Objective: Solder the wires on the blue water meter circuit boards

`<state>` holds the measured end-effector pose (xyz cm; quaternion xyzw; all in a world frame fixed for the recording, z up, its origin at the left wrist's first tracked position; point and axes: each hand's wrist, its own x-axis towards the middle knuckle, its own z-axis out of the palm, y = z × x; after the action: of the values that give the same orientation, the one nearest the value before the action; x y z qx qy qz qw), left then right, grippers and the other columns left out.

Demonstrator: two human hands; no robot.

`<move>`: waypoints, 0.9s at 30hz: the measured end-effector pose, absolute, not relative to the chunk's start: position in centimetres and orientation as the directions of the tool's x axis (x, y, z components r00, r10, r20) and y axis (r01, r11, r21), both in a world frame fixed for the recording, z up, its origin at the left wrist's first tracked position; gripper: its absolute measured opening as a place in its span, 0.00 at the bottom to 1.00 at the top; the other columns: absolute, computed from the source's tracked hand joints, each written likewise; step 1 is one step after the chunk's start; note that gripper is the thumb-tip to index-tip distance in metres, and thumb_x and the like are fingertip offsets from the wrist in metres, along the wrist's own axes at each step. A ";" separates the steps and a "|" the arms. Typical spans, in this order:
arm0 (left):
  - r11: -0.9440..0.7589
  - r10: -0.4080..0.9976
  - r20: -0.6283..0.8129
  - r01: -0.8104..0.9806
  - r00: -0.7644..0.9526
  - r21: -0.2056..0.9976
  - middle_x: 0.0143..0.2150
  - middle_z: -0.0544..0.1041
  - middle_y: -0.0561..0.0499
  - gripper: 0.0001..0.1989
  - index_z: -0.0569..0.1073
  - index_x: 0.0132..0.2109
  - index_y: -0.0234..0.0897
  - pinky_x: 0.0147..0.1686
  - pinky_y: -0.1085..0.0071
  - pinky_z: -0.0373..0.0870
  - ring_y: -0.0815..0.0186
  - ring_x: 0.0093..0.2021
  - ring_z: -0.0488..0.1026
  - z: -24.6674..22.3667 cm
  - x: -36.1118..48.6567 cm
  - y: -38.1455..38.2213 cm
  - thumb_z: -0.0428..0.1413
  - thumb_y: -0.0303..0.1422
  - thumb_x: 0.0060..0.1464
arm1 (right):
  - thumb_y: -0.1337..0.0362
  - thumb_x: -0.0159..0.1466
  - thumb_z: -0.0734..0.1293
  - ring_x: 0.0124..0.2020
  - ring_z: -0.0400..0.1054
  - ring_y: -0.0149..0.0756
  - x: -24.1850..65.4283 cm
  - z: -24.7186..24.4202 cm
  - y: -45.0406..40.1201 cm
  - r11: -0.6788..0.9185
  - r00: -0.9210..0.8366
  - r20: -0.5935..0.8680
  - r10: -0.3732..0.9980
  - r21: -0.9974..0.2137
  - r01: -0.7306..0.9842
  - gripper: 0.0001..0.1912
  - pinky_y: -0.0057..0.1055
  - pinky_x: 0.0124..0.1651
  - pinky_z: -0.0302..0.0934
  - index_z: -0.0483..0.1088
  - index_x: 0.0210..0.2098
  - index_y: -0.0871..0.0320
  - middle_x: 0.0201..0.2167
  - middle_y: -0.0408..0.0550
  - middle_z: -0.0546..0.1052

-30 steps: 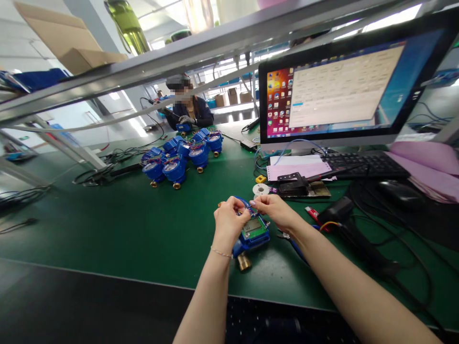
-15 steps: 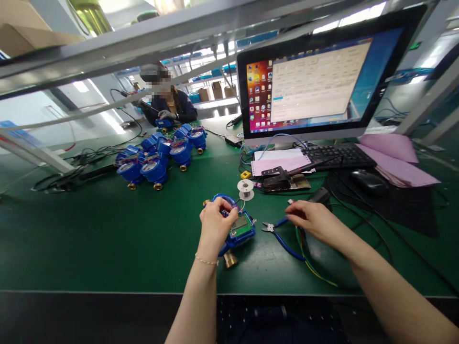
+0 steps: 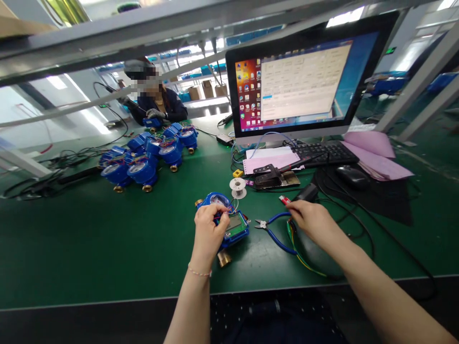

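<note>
A blue meter [image 3: 238, 235] with brass ends, a dial and a green circuit board with a small display lies in front of me. My left hand [image 3: 210, 224] is over its dial side, thumb and forefinger pinched on a thin wire by the board. Between the fingertips of my right hand [image 3: 310, 217] is a small red-and-white piece [image 3: 285, 200], its exact kind unclear. Blue-handled cutters [image 3: 281, 242] lie with jaws apart between the meter and that hand. Green and yellow wires [image 3: 304, 263] trail below the right hand. Behind the meter stands a solder spool [image 3: 238, 188].
Several blue meters [image 3: 142, 172] stand grouped at the back left, with a co-worker [image 3: 158, 102] behind them. A monitor [image 3: 301, 86], keyboard [image 3: 328, 155], mouse [image 3: 352, 177] and pink papers [image 3: 376, 155] occupy the right. Black cables cross the bench there. A metal shelf bar [image 3: 143, 36] spans overhead.
The scene has shifted left in the view. My right hand has drawn slightly away from the cutters, and more of the red-and-white piece shows. My left hand still pinches at the meter.
</note>
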<state>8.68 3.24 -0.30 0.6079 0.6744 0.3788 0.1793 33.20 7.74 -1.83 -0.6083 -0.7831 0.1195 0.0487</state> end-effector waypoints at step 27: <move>-0.091 0.941 0.283 0.665 -0.186 0.741 0.34 0.77 0.54 0.08 0.71 0.28 0.41 0.55 0.55 0.55 0.62 0.43 0.68 -0.6 9.1 2.9 0.50 0.23 0.45 | 0.41 0.52 0.66 0.15 0.55 0.24 26.4 -2.6 10.9 -0.334 -0.636 -0.266 0.724 -0.942 0.014 0.28 0.23 0.18 0.54 0.62 0.38 0.59 0.17 0.35 0.62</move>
<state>9.10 2.85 -0.56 0.6151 0.6526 0.4089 0.1688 26.37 10.91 -2.62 -0.3519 -0.5243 0.7370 0.2410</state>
